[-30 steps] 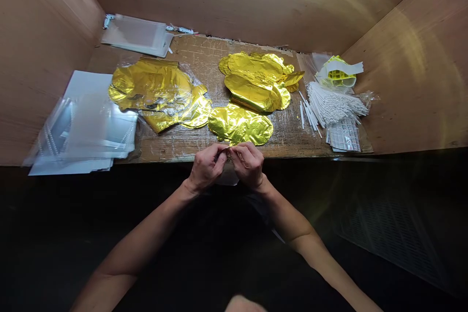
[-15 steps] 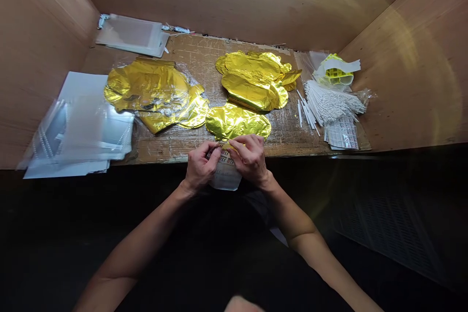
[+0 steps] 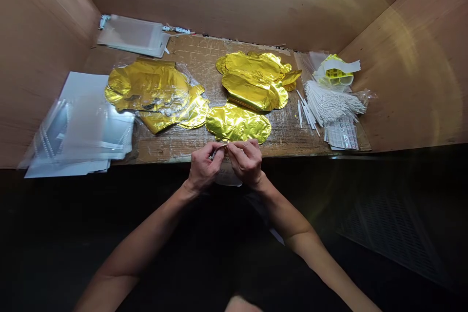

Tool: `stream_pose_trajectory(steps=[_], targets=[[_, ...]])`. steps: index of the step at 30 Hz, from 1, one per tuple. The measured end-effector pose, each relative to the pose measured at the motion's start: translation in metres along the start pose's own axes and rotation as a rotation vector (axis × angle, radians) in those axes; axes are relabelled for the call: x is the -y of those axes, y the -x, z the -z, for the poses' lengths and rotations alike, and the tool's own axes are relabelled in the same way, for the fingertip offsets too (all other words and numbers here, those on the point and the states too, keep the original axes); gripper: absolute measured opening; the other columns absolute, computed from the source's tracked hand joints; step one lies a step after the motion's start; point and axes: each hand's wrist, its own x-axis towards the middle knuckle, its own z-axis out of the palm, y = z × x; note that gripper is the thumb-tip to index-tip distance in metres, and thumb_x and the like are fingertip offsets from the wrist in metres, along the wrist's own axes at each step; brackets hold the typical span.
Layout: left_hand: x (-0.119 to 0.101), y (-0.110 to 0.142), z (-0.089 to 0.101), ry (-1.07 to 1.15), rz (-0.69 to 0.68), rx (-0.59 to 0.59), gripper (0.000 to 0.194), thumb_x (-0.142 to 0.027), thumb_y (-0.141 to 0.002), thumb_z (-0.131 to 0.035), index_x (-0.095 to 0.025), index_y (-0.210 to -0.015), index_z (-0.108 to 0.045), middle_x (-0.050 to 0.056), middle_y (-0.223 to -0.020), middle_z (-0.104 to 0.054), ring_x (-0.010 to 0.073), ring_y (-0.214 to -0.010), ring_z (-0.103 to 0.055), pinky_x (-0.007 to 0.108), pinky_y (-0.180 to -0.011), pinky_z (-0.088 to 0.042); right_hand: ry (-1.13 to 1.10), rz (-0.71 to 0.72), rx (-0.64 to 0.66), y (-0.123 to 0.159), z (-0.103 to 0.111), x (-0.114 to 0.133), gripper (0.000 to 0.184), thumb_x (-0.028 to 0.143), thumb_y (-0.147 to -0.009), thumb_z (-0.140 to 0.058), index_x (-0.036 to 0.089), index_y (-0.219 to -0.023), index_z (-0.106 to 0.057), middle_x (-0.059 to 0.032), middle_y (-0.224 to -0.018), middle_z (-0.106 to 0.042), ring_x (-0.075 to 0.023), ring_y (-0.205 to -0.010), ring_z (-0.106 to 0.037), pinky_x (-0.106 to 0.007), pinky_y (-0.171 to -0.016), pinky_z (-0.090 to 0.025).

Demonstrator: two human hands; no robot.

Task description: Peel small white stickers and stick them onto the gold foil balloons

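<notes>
Close to the table's front edge, my left hand (image 3: 205,165) is closed, thumb and fingers pinching a pale sticker sheet (image 3: 229,176). Its lower part hangs below the hands, and a strip with small printed marks shows between them. My right hand (image 3: 246,162) is closed as well, its fingertips meeting the left ones at the sheet's top edge. What exactly lies between the fingertips is too small to make out. Just beyond the hands, a flat gold foil balloon (image 3: 238,124) rests on the table.
More gold foil balloons lie in a pile (image 3: 254,80) behind and in a plastic-wrapped stack (image 3: 149,87) at left. Clear bags (image 3: 87,126) spread far left. White sticks (image 3: 332,102), printed sticker sheets (image 3: 341,134) and a yellow tape roll (image 3: 334,75) sit right. Wooden walls (image 3: 234,0) enclose the table.
My hands have drawn closer together, fingertips now meeting at the sheet's top edge. The sheet has tilted, so less of its printed rows shows. The things on the table stay put.
</notes>
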Motion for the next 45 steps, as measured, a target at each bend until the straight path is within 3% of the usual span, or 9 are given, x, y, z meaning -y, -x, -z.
stream_pose_trajectory(steps=[11,15,20,25,32,38,41,45], targets=[[0.002,0.001,-0.001,-0.055,0.059,-0.005,0.023,-0.034,-0.102,-0.061,-0.016,-0.099,-0.075,0.006,-0.089,-0.073,0.0201,-0.075,-0.068,0.029,-0.074,-0.055,-0.078,-0.163,0.130,0.006,-0.001,0.006,0.007,0.019,-0.104,-0.064,0.022,-0.103,-0.070,-0.0043,-0.097,-0.077,-0.0196,-0.091,-0.074,-0.044,-0.094,-0.043],[0.003,0.001,-0.001,-0.064,0.029,-0.022,0.020,-0.032,-0.102,-0.061,-0.017,-0.099,-0.074,0.005,-0.088,-0.072,0.0191,-0.074,-0.066,0.028,-0.071,-0.053,-0.097,-0.136,0.087,0.001,-0.001,0.007,0.006,0.020,-0.104,-0.064,0.021,-0.098,-0.066,-0.0060,-0.095,-0.076,-0.0204,-0.092,-0.072,-0.043,-0.092,-0.048],[0.003,0.002,0.000,-0.082,0.024,-0.020,0.021,-0.033,-0.102,-0.061,-0.017,-0.099,-0.073,0.005,-0.087,-0.072,0.0192,-0.073,-0.066,0.027,-0.070,-0.052,-0.101,-0.200,0.026,0.001,-0.003,0.005,0.009,0.020,-0.105,-0.062,0.019,-0.109,-0.070,-0.0098,-0.100,-0.075,-0.0221,-0.097,-0.071,-0.042,-0.091,-0.054],[0.004,0.003,0.000,-0.067,0.012,-0.020,0.020,-0.032,-0.104,-0.061,-0.017,-0.101,-0.073,0.005,-0.091,-0.073,0.0187,-0.074,-0.066,0.026,-0.066,-0.050,-0.069,-0.162,0.052,0.005,-0.005,0.005,0.019,0.017,-0.104,-0.061,0.020,-0.118,-0.074,-0.0112,-0.107,-0.077,-0.0236,-0.100,-0.073,-0.044,-0.091,-0.055],[0.004,0.004,-0.001,-0.088,-0.007,-0.019,0.022,-0.034,-0.105,-0.060,-0.017,-0.103,-0.074,0.006,-0.092,-0.074,0.0195,-0.075,-0.068,0.029,-0.072,-0.053,-0.104,-0.130,-0.018,0.008,-0.006,0.010,0.022,0.014,-0.101,-0.066,0.022,-0.120,-0.074,-0.0095,-0.106,-0.077,-0.0237,-0.098,-0.074,-0.044,-0.089,-0.054],[0.005,0.005,-0.002,-0.125,-0.048,0.003,0.025,-0.036,-0.107,-0.058,-0.017,-0.102,-0.073,0.008,-0.091,-0.073,0.0200,-0.074,-0.068,0.028,-0.070,-0.052,-0.109,-0.298,0.017,0.003,-0.006,0.014,0.009,0.023,-0.104,-0.064,0.021,-0.101,-0.073,-0.0090,-0.096,-0.075,-0.0226,-0.093,-0.069,-0.044,-0.088,-0.053],[0.005,0.005,-0.003,-0.144,-0.075,0.000,0.024,-0.034,-0.107,-0.058,-0.017,-0.100,-0.073,0.007,-0.087,-0.072,0.0191,-0.070,-0.066,0.028,-0.069,-0.051,-0.112,-0.334,0.040,-0.002,-0.005,0.017,0.014,0.026,-0.106,-0.061,0.019,-0.096,-0.068,-0.0102,-0.094,-0.070,-0.0230,-0.093,-0.063,-0.043,-0.087,-0.051],[0.007,0.006,-0.002,-0.161,-0.049,-0.013,0.022,-0.033,-0.105,-0.058,-0.017,-0.101,-0.073,0.006,-0.089,-0.073,0.0192,-0.071,-0.066,0.028,-0.069,-0.051,-0.164,-0.345,0.168,-0.007,0.000,0.018,0.017,0.026,-0.108,-0.051,0.018,-0.096,-0.059,-0.0120,-0.098,-0.063,-0.0232,-0.095,-0.057,-0.041,-0.087,-0.051]])
